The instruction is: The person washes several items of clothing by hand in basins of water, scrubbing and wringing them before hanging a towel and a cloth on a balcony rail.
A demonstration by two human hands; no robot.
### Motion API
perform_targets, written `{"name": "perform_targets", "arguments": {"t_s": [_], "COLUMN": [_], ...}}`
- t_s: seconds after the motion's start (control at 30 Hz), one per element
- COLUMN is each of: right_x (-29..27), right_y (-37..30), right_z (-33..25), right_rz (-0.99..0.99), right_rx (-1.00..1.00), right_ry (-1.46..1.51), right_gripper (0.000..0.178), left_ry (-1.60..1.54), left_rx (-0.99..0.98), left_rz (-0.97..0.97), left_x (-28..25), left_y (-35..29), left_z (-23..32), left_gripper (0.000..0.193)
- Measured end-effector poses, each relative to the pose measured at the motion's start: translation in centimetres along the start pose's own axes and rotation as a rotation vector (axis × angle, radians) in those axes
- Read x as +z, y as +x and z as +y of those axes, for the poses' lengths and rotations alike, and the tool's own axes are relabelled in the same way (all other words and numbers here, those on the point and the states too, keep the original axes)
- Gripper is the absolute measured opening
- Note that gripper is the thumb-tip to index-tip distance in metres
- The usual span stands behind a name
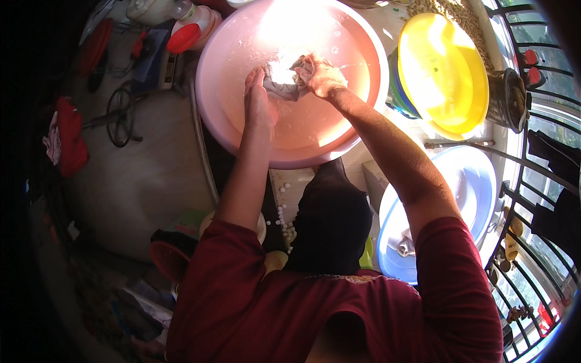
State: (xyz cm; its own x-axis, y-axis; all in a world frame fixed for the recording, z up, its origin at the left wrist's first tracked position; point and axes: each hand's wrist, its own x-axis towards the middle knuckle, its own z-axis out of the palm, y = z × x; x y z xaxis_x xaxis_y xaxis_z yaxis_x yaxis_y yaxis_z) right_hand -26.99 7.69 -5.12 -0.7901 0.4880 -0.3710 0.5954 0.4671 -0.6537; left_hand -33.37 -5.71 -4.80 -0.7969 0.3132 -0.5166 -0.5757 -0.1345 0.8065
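A large pink basin (212,115) with water in it stands in front of me. Over the water I have a wet, pale greyish cloth (284,89), bunched up between my two hands. My right hand (319,74) is closed round the cloth's right end, its fingers curled into the folds. At the cloth's left side my left hand (259,100) stands upright with its fingers stretched out, the palm side against or close to the fabric. Strong sunlight washes out the upper part of the cloth and the far side of the basin.
Right of the pink basin stand stacked basins, a yellow basin (445,78) uppermost. A light blue basin (390,242) holding a small pale cloth (406,245) is by my right elbow. Window bars (544,115) line the far right. A red scoop-like cup (183,38) lies at upper left.
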Motion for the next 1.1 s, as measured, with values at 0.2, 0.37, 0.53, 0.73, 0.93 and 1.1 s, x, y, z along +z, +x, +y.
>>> {"name": "perform_targets", "arguments": {"t_s": [0.2,0.37,0.53,0.73,0.93,1.1], "right_x": [0.5,0.5,0.5,0.3,-0.8,0.7], "right_y": [-0.6,-7.6,-9.8,-5.1,0.0,0.8], "right_z": [-1.2,-9.2,-10.0,-7.9,-2.9,0.2], "right_rz": [-0.136,0.107,0.289,0.375,0.134,-0.130], "right_rx": [0.212,-0.384,-0.763,-0.568,-0.286,0.016], "right_ry": [0.138,0.265,0.051,-0.016,-0.106,0.109], "right_gripper": [0.038,0.029,0.024,0.028,0.042,0.045], "left_ry": [-0.223,-0.379,-0.303,-0.437,-0.304,0.037], "left_rx": [-0.349,-0.305,-0.018,0.002,-0.200,0.114], "left_rz": [-0.187,-0.385,-0.374,-0.345,-0.132,-0.058], "left_x": [-1.0,-1.0,0.3,1.5,2.4,-1.3], "left_y": [1.3,-0.1,-2.9,-2.4,-2.7,-1.1], "left_z": [-0.5,2.2,3.0,1.9,2.0,2.8], "left_gripper": [0.047,0.043,0.044,0.041,0.035,0.055]}}
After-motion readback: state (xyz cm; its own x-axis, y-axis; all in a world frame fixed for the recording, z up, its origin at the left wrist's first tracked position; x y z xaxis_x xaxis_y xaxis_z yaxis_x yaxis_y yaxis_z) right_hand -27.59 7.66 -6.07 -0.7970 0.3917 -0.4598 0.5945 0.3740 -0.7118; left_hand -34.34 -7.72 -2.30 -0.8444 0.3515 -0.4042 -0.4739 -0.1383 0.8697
